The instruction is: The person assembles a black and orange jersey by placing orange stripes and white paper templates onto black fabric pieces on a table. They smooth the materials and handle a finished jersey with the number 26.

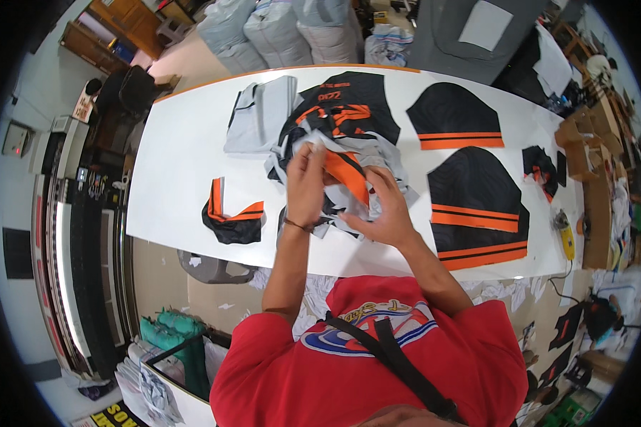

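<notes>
We see the left hand (305,186) with its fingers pinched together on the pale upper end of a strip (350,183), orange with black, which slants down and away to the right of those fingertips. The right hand (383,212) is loose, its thumb and fingers spread apart at the lower end of the strip; we cannot tell whether its fingertips touch the cloth. Under and around both sets of fingers we find a crumpled pile (388,151) of grey, black and orange cloth, and just beyond it a black panel (365,94) with orange print. Beyond the left fingers and a little to their left we have a folded grey stack (263,117). Left of the left fingers and nearer to us, a black piece (233,226) with an orange border lies bent at an angle. To the right of the right fingers we count three black pieces (all banded in orange): a far one (452,114), a middle one (471,186), and a near one (493,252) partly under the middle one. Farther right of the right fingers, near the edge of the white table (171,160), we see a dark bundle (540,171) and a yellow tool (566,240)
</notes>
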Tool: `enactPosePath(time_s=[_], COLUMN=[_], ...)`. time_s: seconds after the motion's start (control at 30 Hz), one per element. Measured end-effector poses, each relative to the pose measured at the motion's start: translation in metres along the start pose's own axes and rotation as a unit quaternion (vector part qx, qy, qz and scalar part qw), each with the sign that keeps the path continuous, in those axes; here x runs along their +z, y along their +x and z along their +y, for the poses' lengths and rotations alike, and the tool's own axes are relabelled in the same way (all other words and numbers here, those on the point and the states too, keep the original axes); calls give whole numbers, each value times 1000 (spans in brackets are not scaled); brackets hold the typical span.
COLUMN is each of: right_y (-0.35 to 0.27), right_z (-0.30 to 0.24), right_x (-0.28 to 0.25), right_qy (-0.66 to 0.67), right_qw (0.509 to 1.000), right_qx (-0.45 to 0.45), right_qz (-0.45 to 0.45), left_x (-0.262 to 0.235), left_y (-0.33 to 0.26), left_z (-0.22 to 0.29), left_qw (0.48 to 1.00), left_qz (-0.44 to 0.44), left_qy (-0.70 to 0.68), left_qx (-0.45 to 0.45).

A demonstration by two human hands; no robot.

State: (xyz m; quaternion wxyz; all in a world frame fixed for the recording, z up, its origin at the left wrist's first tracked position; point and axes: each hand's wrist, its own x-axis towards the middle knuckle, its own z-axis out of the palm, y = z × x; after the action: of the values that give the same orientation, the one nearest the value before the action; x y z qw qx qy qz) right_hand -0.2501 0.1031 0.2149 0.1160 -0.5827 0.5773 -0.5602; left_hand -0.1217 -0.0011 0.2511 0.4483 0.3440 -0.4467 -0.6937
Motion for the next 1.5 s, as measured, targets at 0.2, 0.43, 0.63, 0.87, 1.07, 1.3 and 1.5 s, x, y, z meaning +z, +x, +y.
enactPosePath(time_s=[0.2, 0.43, 0.63, 0.87, 1.07, 1.3, 1.5], right_y=[-71, -99, -109, -123, -114, -56, -34], right_z=[62, 39, 43, 73, 126, 240, 248], right_x=[-59, -156, -242, -337, -402, -442, -472], right_qy=[-30, 9, -6, -134, -241, -308, -223], right_qw=[994, 977, 971, 976, 951, 939, 954], right_qx=[100, 188, 175, 160, 188, 76, 102], right_qz=[6, -103, -161, -66, 34, 134, 174], left_x=[34, 45, 79, 131, 172, 216, 254], left_y=[-36, -35, -55, -74, -36, 58, 82], left_z=[-56, -106, -153, -170, -170, -185, -161], left_qw=[978, 892, 824, 795, 738, 718, 696], left_qz=[-18, -298, -530, -516, -378, -219, -69], left_qy=[207, 197, 181, 313, 552, 574, 588], left_qx=[26, 278, -83, -63, 90, 327, 407])
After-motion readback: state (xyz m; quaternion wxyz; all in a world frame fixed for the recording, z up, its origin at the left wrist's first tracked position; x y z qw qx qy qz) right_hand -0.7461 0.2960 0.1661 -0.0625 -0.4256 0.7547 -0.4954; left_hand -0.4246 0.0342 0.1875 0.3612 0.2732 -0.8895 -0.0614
